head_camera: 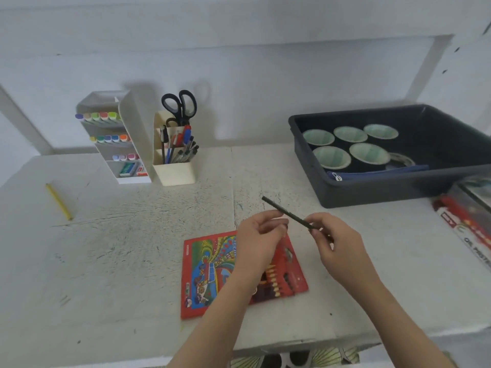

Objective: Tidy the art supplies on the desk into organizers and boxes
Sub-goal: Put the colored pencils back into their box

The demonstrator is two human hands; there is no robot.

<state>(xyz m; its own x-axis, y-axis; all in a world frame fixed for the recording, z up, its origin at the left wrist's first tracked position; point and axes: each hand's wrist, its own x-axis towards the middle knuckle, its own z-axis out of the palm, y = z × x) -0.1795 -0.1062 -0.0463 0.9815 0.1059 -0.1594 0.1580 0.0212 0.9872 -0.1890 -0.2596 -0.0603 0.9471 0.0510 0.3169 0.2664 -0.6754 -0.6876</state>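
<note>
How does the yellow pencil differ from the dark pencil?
Colour: the yellow pencil is bright yellow; the dark pencil is near black. Pose: the yellow pencil lies flat on the desk, far left, untouched; the dark pencil is pinched by the right hand, above the desk. Both are slim sticks.

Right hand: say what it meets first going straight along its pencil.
Likely the left hand, whose fingertips sit beside the dark pencil; past that, the cream pen holder. Depth is unclear.
</note>
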